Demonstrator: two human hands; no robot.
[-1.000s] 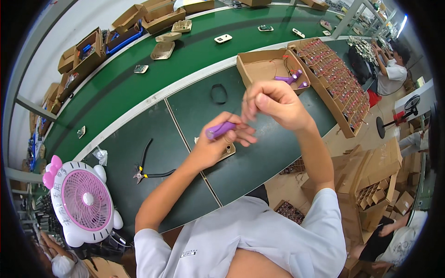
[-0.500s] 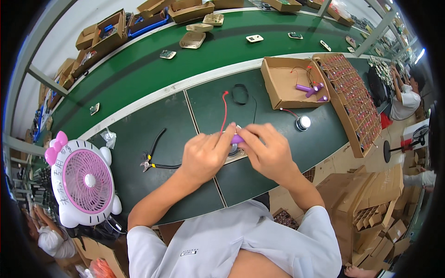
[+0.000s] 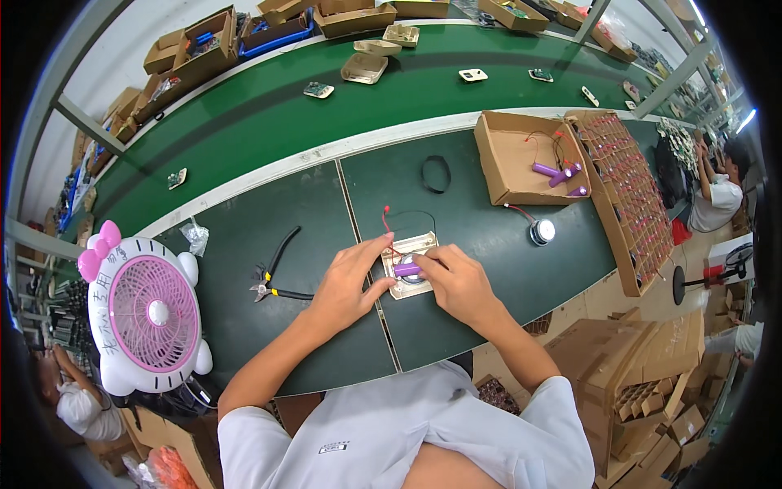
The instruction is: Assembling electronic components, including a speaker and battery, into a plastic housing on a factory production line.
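Note:
A cream plastic housing (image 3: 423, 241) lies on the dark green bench in front of me, with a round speaker (image 3: 415, 279) inside it. Over the speaker is a purple cylindrical battery (image 3: 405, 270), pinched at its right end by the fingers of my right hand (image 3: 461, 283). Its red and black wires (image 3: 414, 213) loop out beyond the housing's far edge. My left hand (image 3: 352, 279) rests at the housing's left side, thumb and fingers apart, fingertips close to the battery's left end and wires. Whether that hand touches the battery I cannot tell.
Left are cutting pliers (image 3: 265, 281) and a white-and-pink fan (image 3: 155, 314). A black band (image 3: 436, 174) lies beyond the housing. To the right are a loose speaker (image 3: 542, 231), a carton (image 3: 521, 191) of purple batteries and a divided box (image 3: 623, 196). A green conveyor (image 3: 261, 122) carries circuit boards.
The battery has come down into the housing, which my hands were hiding before. My left hand has let go of it and moved left, fingers spreading. The whole view has shifted slightly.

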